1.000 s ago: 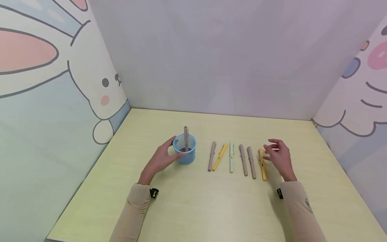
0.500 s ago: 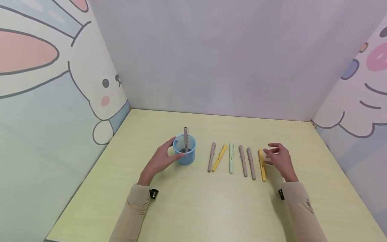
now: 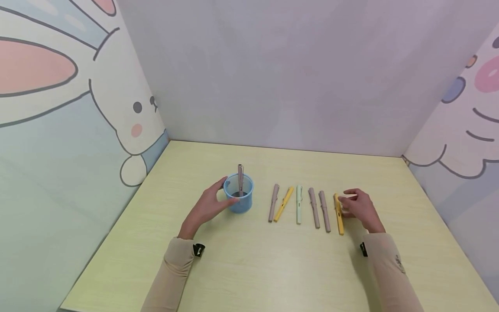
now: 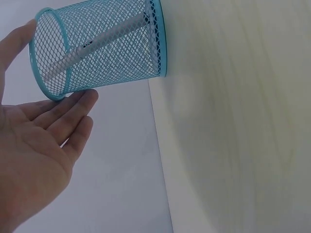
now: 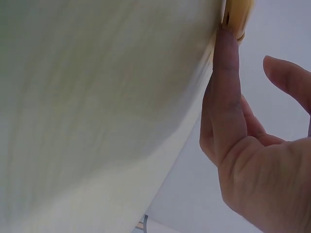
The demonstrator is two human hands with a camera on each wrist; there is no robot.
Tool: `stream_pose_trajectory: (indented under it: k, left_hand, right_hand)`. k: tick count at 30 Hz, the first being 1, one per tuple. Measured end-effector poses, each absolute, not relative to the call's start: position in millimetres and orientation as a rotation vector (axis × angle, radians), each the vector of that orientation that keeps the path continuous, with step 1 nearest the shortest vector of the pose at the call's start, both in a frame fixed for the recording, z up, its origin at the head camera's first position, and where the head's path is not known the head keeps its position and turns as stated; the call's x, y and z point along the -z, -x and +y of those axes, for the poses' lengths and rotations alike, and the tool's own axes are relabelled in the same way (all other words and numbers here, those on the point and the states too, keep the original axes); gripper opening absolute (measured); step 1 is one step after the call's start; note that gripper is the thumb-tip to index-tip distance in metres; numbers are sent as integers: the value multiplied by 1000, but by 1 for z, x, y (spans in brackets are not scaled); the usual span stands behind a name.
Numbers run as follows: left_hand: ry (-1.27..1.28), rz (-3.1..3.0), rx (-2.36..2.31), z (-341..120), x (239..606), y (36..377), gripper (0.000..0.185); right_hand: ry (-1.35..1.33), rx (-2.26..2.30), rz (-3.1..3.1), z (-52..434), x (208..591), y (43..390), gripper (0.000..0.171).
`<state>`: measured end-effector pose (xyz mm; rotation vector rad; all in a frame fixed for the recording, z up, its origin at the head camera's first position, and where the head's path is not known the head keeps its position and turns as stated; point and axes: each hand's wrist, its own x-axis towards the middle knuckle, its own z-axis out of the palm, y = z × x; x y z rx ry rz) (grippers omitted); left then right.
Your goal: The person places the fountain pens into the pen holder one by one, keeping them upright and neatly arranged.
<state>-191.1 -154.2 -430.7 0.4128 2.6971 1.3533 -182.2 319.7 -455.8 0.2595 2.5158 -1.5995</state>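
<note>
The surface [image 3: 249, 268] is wide, and behind both hands, toward the person, much bare room remains for moving. Its left edge is well apart from the left hand [image 3: 206, 207], and its right edge is well apart from the right hand [image 3: 360, 208]. Walls close the far side and both flanks, so I judge that high lifting is the freest way.

The left hand lies relaxed against the blue mesh cup [image 3: 238, 198], with straight fingers touching its wall and not closing around it. One brownish pen [image 3: 240, 178] stands inside. I think a careless push from this hand could tip the light cup over.

The right hand touches the yellow pen [image 3: 339, 213] with its fingertips [image 5: 226, 63]. Whether it already pinches the pen, I cannot tell. This pen lies at the right end of the row, just beside two brownish pens [image 3: 319, 207] on the hand's left. A weak pinch could let the round pen roll into these neighbours and disturb the row.
</note>
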Motion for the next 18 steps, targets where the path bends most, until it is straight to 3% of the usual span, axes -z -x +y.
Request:
stream_pose_trajectory:
  k: [18]
  left_hand:
    - [-406,2708,-1336,-154,433,192,92]
  right_hand:
    - [-237,1505,2459,320,457,187,61]
